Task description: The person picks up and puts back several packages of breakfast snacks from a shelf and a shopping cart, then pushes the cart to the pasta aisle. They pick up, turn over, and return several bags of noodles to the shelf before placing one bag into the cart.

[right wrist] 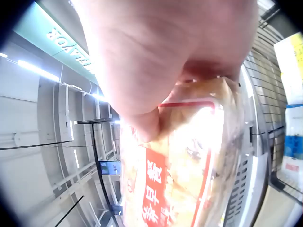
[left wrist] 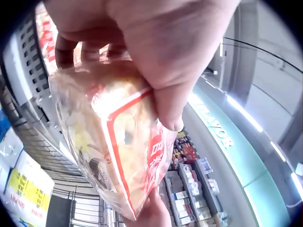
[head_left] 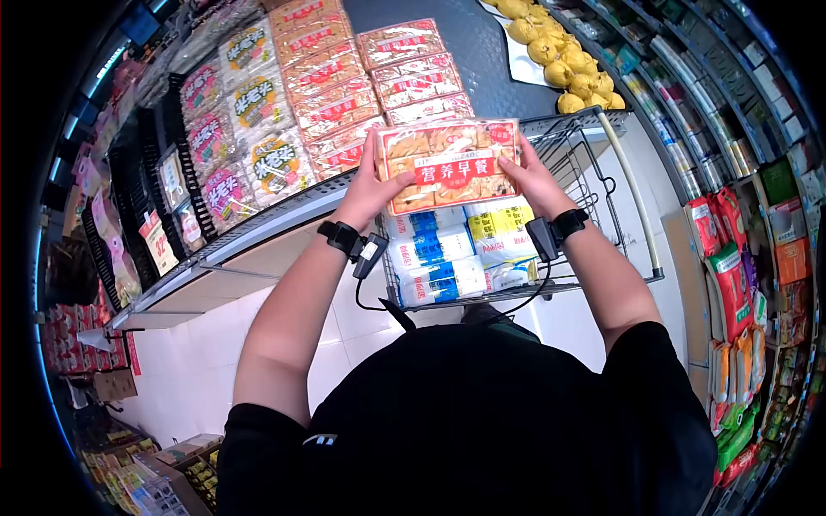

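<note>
Thumbs on its face, the left hand [head_left: 376,191] and right hand [head_left: 535,182] grip the ends of a clear-wrapped, red-and-white biscuit pack [head_left: 449,166], held above a wire cart [head_left: 600,163]; most fingers are hidden behind it. The pack covers part of the blue, white and yellow packages [head_left: 437,252] in the cart. Similar packs line the shelf [head_left: 258,222] beyond, near yellow wrapped bundles [head_left: 555,47]. Glare whitens 1 corner; 4 large red-banner characters show.

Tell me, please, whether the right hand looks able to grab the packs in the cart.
Probably not without letting go: the right hand and left hand both grip the red-labelled pack above the cart's packs.
</note>
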`<state>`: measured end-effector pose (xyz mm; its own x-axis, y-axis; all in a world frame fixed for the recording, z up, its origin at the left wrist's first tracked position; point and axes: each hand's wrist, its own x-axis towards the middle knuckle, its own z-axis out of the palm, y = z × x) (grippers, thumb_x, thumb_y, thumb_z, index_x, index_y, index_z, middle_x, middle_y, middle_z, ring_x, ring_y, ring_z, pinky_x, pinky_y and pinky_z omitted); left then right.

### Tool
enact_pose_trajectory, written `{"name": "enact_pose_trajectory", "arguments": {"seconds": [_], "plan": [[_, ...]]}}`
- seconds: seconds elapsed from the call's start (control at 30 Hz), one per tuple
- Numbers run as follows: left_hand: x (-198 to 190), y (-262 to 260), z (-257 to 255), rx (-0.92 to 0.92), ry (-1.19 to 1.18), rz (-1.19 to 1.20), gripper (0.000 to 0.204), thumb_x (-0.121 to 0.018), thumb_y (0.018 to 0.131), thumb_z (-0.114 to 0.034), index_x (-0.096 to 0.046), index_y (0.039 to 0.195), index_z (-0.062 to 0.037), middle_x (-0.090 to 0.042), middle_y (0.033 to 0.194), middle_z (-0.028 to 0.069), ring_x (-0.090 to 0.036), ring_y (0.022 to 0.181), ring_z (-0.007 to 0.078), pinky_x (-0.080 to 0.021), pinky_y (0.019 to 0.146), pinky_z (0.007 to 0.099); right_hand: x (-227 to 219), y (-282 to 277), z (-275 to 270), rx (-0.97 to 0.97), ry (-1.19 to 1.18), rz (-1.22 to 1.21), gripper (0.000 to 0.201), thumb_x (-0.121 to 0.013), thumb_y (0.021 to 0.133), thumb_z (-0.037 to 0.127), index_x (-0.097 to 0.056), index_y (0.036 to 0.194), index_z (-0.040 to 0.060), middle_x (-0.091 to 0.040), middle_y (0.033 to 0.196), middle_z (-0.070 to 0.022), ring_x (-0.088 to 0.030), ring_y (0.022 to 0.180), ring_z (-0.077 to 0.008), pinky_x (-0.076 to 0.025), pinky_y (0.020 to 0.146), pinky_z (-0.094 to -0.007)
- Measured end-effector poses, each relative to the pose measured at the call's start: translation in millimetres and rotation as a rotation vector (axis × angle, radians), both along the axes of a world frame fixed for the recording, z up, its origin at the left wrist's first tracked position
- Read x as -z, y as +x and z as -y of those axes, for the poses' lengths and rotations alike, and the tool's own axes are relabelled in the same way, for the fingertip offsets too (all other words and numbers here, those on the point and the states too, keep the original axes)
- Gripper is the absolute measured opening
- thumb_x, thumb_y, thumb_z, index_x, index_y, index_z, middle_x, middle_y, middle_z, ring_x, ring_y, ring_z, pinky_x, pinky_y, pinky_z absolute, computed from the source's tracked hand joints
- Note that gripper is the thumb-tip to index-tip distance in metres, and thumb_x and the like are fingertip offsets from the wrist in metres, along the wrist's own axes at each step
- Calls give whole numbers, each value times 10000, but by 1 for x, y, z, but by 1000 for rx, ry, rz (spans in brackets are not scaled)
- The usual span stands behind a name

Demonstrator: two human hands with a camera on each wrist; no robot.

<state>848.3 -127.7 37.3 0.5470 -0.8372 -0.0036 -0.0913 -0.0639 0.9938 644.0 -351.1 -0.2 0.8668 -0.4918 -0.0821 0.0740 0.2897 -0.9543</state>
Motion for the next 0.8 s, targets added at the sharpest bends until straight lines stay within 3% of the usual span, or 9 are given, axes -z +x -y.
{"name": "enact_pose_trajectory", "arguments": {"seconds": [0.1, 0.23, 0.3, 0.33, 0.4, 0.53, 0.63, 0.73, 0.8], "plan": [[-63, 2, -18, 19, 0, 368, 1098, -786, 770, -296, 9, 1505, -116, -402, 1422, 201, -484, 1246, 248, -421, 1010, 344, -44, 3, -11, -27, -61, 38, 624, -584, 941, 164, -233, 1449, 78, -520, 1295, -98, -537, 1134, -157, -460, 947, -315], [-112, 12, -30, 0, -154, 465, 1051, -775, 778, -322, -45, 1503, -107, -466, 1352, 211, -528, 1195, 262, -438, 990, 360, -101, 16, -24, -30, -161, 137, 628, -578, 950, 225, -226, 1463, 138, -506, 1312, -60, -514, 1159, -148, -458, 945, -327], [-120, 28, -30, -91, -152, 705, 1011, -766, 785, -339, -88, 1501, -113, -487, 1316, 204, -537, 1179, 275, -446, 983, 362, -123, 23, -25, -9, -274, 152, 639, -591, 944, 250, -238, 1467, 151, -516, 1306, -52, -510, 1164, -143, -448, 951, -320], [-123, 32, -32, -97, -161, 713, 1011, -766, 785, -339, -88, 1501, -113, -487, 1316, 204, -537, 1179, 275, -446, 983, 362, -130, 28, -21, 0, -316, 150, 643, -597, 940, 250, -241, 1466, 150, -518, 1306, -52, -508, 1167, -145, -439, 961, -321], [-129, 41, -33, -228, 7, 837, 987, -764, 787, -345, -116, 1498, -125, -503, 1279, 196, -538, 1175, 281, -460, 969, 369, -146, 33, -19, -25, -368, 164, 675, -623, 924, 248, -238, 1469, 152, -518, 1309, -56, -502, 1178, -151, -411, 994, -322], [-129, 66, -17, -123, -203, 571, 954, -752, 804, -312, -119, 1497, -145, -504, 1272, 198, -572, 1121, 262, -493, 930, 371, -167, 54, -11, -76, -404, 211, 700, -653, 902, 228, -240, 1463, 153, -522, 1298, -63, -520, 1158, -155, -466, 939, -331], [-117, 87, 4, -174, -169, 458, 917, -743, 815, -274, -139, 1487, -113, -518, 1256, 191, -583, 1100, 255, -504, 914, 369, -165, 83, 3, 2, -452, 176, 679, -652, 901, 221, -258, 1450, 159, -535, 1273, -68, -541, 1124, -158, -486, 915, -332], [-101, 93, 31, -261, -208, 391, 819, -737, 820, -249, -234, 1435, -51, -533, 1239, 185, -589, 1087, 251, -503, 903, 361, -128, 119, 32, 47, -397, 186, 644, -646, 907, 223, -278, 1430, 144, -552, 1242, -70, -544, 1105, -154, -486, 901, -326], [-67, 116, 62, -342, -190, 400, 761, -736, 822, -244, -280, 1392, -30, -534, 1239, 185, -593, 1076, 250, -502, 895, 356, -101, 142, 52, 87, -318, 158, 617, -634, 917, 230, -285, 1415, 126, -568, 1215, -82, -556, 1081, -156, -488, 879, -318]]}}
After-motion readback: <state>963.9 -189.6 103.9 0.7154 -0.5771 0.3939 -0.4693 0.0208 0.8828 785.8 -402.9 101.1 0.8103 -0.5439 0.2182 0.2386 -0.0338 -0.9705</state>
